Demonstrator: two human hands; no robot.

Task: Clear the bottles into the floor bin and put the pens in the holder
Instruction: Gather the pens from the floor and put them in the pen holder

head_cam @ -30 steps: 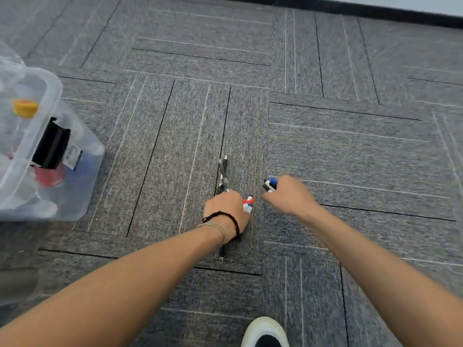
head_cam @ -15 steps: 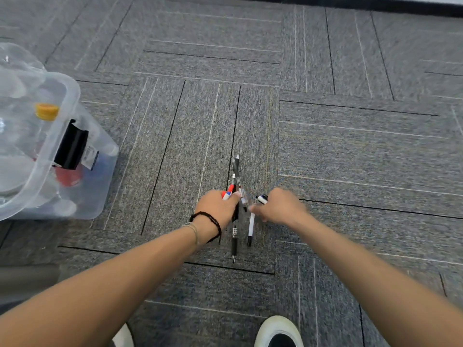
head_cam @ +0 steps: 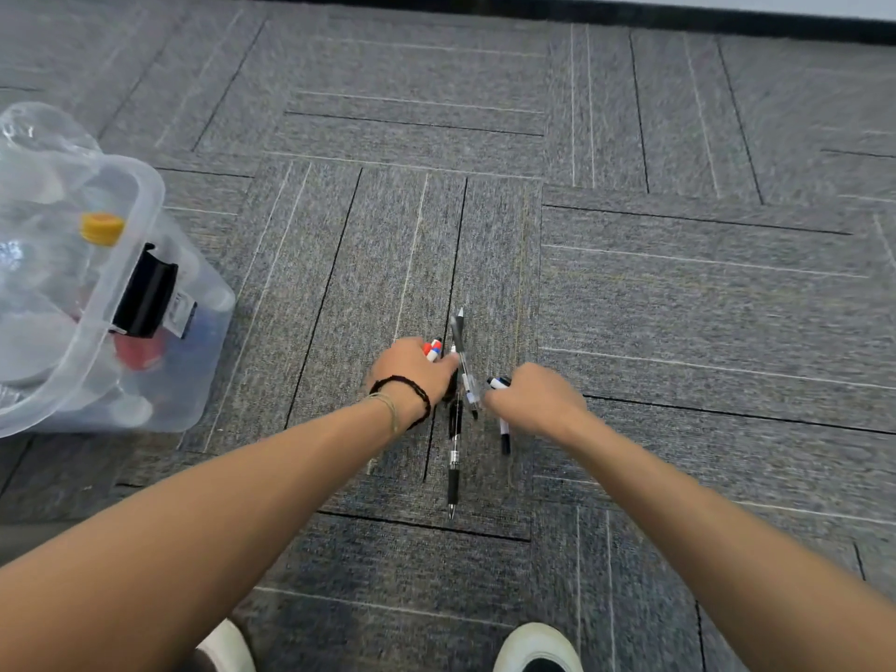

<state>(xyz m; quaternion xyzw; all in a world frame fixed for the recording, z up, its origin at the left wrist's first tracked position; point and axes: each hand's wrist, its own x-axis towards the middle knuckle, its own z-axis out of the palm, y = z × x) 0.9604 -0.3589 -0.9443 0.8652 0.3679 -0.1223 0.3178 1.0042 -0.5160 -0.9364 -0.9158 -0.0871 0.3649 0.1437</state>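
My left hand (head_cam: 412, 373) is closed around a bundle of pens (head_cam: 456, 419) over the grey carpet: red and blue caps (head_cam: 433, 349) poke out past the knuckles, and black pens stick out both above and below the fist. My right hand (head_cam: 536, 397) is closed on a white pen with a black cap (head_cam: 504, 431), just right of the bundle. A clear plastic floor bin (head_cam: 145, 196) at the left holds several empty bottles, one with a yellow cap (head_cam: 102, 228). No pen holder is in view.
Grey carpet tiles (head_cam: 679, 308) cover the floor up to a dark skirting (head_cam: 630, 14) at the far edge. My two white shoes (head_cam: 536, 647) show at the bottom. The bin has a black clip handle (head_cam: 145, 295) on its near side.
My right hand has drawn in towards the left hand, now holding a white, black-capped pen instead of the blue-capped one. The bundle in my left hand has grown. The view shifted right.
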